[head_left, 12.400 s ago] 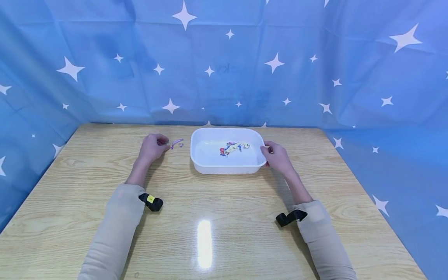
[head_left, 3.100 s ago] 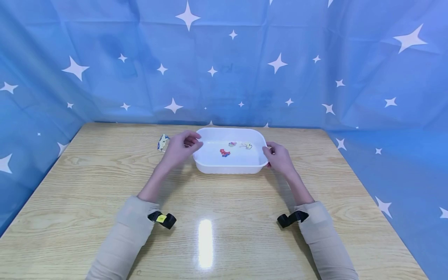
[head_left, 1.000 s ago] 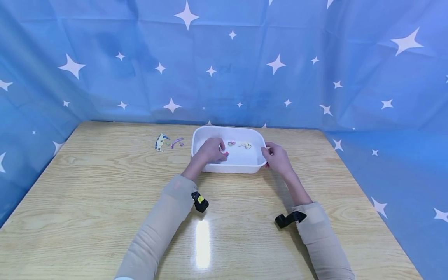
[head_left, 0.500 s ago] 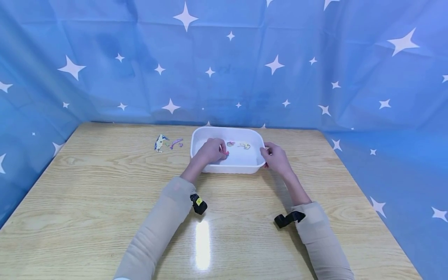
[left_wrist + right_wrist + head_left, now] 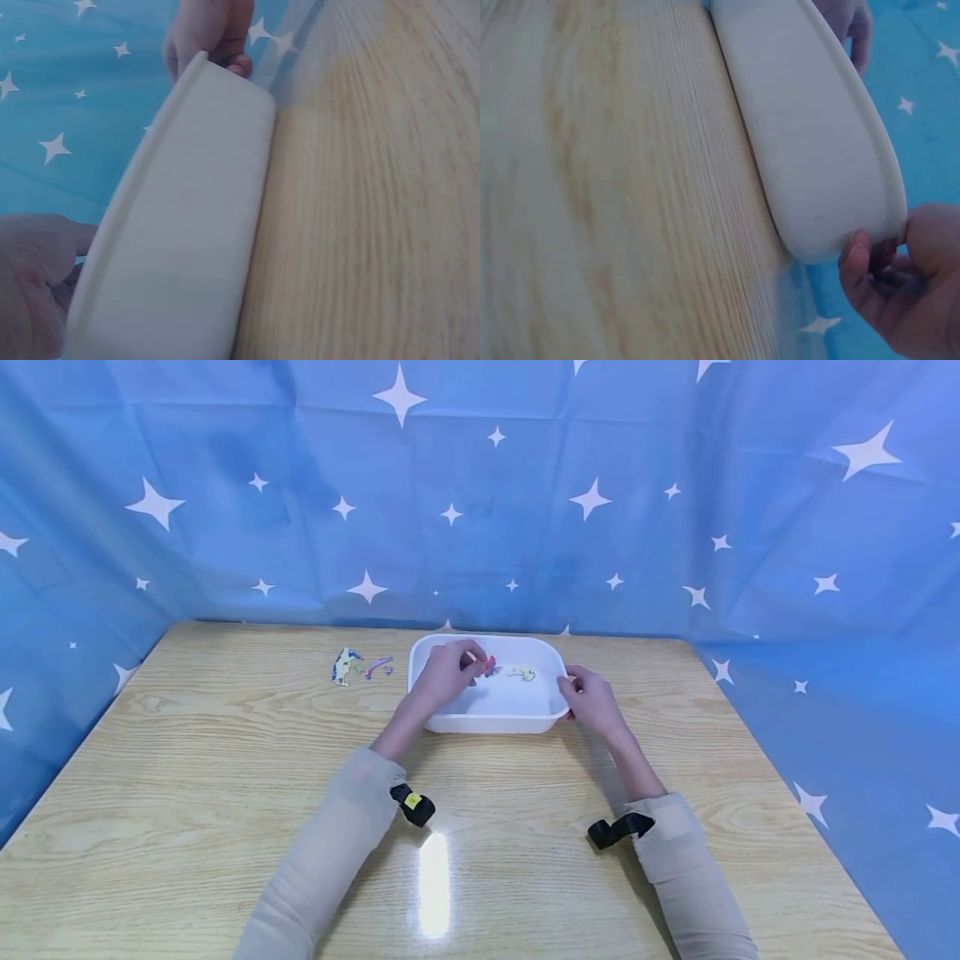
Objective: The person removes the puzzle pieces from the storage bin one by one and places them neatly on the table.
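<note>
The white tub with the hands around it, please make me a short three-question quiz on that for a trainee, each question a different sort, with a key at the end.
1. Short answer: Which hand grips one end of the white tub?
2. True or false: The purple strip lies on the table, outside the tub.
3. Multiple choice: Which of these colours shows on the small piece at the fingertips of the left hand?
A. Black
B. Green
C. Red

Key:
1. The right hand.
2. True.
3. C.
</note>
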